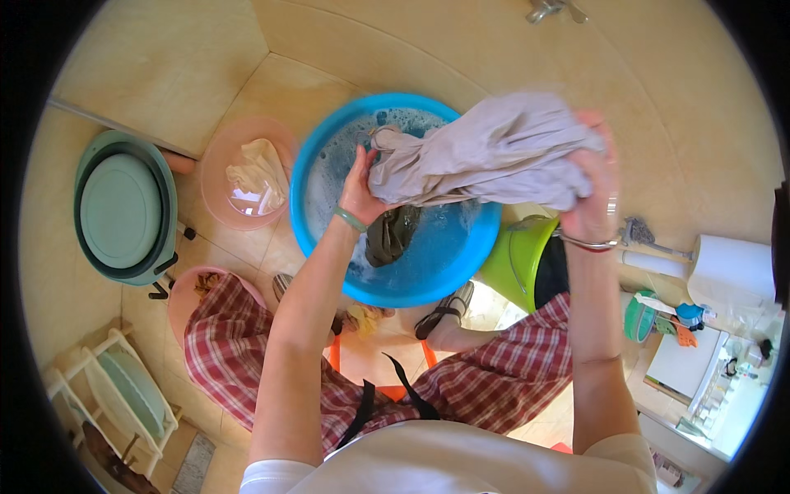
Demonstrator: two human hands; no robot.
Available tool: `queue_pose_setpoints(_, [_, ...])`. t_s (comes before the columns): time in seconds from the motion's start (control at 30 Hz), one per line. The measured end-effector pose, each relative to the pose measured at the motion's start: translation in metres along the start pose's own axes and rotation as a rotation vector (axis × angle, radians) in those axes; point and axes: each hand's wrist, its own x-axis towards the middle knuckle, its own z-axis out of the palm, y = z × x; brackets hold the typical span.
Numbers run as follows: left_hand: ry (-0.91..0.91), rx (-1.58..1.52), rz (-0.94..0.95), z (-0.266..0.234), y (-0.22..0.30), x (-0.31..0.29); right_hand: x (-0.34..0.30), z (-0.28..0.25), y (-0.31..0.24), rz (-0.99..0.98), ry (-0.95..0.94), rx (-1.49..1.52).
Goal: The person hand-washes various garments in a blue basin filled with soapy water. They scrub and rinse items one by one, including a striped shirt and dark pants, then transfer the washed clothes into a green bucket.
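A pale grey-lilac garment (494, 152), bunched lengthwise, stretches between my two hands above a round blue basin (306, 247). My left hand (364, 191), with a green bangle at the wrist, grips its left end, thumb upward. At the other end my right hand (594, 185) is closed around the cloth, beyond the basin's right rim; its fingers are slightly blurred. Sudsy water (329, 185) fills the basin. Partly sunk in it is a dark olive cloth (393, 235), below the garment. The held garment hides part of the basin's far right side.
Left of the basin stands a pink tub (216, 173) with cream cloth (259, 169) in it. A green bucket (508, 255) is close on the right. Farther left is a folding green basin (123, 210). A tap (555, 10) juts from the far wall.
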Motion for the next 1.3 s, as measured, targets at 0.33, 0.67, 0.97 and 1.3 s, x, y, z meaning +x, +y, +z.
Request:
queue_pose_setpoints(0.33, [0.673,0.921,0.458,-0.057,-0.009,0.015,0.018,-0.064,0.156,0.244,-0.116,-0.674])
queue_pose_setpoints(0.67, [0.499,2.323,0.359,-0.04,-0.021,0.042,0.015,-0.064,0.309,0.262,-0.235,-1.466])
queue_pose_setpoints(0.97, [0.282,2.25,0.082,-0.082,-0.027,0.067,0.013,-0.072,0.369,0.42,-0.428,-1.638])
queue_pose_setpoints(1.3, [0.41,1.958,-0.105,-0.129,-0.03,0.1,0.035,-0.079,0.413,0.477,-0.189,-1.48])
